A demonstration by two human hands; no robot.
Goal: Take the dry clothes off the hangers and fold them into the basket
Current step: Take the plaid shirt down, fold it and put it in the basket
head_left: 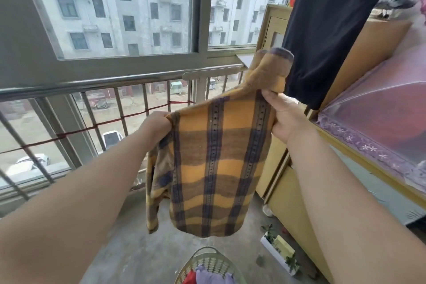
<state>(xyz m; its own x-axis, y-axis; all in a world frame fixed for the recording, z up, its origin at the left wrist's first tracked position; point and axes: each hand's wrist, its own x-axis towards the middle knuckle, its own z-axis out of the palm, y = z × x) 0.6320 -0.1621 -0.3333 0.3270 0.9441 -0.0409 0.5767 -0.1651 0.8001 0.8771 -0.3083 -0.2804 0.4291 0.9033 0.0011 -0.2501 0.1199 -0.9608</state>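
An orange and brown plaid shirt [214, 159] with dark blue stripes hangs in front of me, held up by both hands. My left hand [156, 125] grips its left shoulder edge. My right hand [284, 115] pinches its right shoulder, and a sleeve flops upward above that hand. No hanger shows in the shirt. Below, at the bottom edge of the view, stands a green woven basket [202, 258] holding red and lilac clothes. A dark navy garment [332, 30] hangs at the upper right.
A metal balcony railing [92, 83] with bars and a red cord runs along the left under a window. A yellow wooden cabinet [297, 203] stands at the right, with a pink mesh cover [380, 117] on top. A white planter [279, 251] sits on the concrete floor.
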